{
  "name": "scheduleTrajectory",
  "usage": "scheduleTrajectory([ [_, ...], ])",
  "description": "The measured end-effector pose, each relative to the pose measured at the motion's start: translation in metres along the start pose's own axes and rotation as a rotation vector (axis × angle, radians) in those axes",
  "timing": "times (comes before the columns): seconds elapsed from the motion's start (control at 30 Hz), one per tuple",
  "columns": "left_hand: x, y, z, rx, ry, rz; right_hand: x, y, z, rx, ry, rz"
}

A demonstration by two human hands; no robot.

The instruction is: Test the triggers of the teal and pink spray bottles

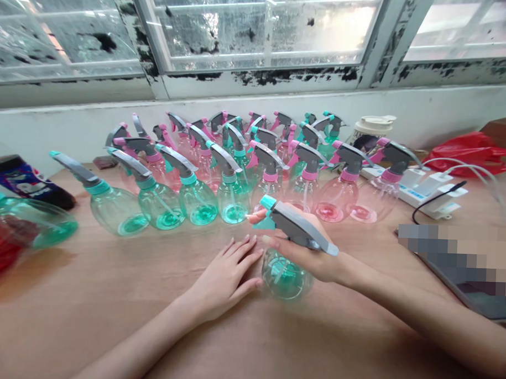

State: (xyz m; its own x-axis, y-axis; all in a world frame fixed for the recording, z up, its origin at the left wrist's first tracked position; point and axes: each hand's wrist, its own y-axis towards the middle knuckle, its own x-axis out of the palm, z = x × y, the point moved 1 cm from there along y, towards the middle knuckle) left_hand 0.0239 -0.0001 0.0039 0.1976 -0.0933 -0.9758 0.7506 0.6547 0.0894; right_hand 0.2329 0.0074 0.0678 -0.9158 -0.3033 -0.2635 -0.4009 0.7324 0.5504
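My right hand [306,255] grips a clear green spray bottle [283,276] by its neck, under the grey trigger head with a teal nozzle [295,227]. The bottle stands on the brown table [108,300] in front of me. My left hand [225,277] lies flat on the table just left of the bottle, fingers spread, its fingertips touching or almost touching the bottle's side. Behind both hands stand rows of several green spray bottles [194,196] and pink spray bottles [339,198].
A white power strip [427,193] with a black cable lies at the right, a red plastic bag [470,150] behind it. A dark tablet [477,286] lies at the right edge. Bottles and red packaging [11,231] sit at the far left. A window wall runs behind.
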Motion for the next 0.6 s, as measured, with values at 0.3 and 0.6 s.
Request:
scheduleTrajectory([
  [0.3, 0.0007, -0.0009, -0.0001, -0.007, -0.016, 0.028, 0.0008, -0.0051, 0.0073, 0.046, 0.031, -0.010],
  [0.6, 0.0007, -0.0011, 0.0007, -0.009, -0.004, 0.024, -0.0005, -0.0035, 0.0062, 0.053, 0.011, -0.019],
])
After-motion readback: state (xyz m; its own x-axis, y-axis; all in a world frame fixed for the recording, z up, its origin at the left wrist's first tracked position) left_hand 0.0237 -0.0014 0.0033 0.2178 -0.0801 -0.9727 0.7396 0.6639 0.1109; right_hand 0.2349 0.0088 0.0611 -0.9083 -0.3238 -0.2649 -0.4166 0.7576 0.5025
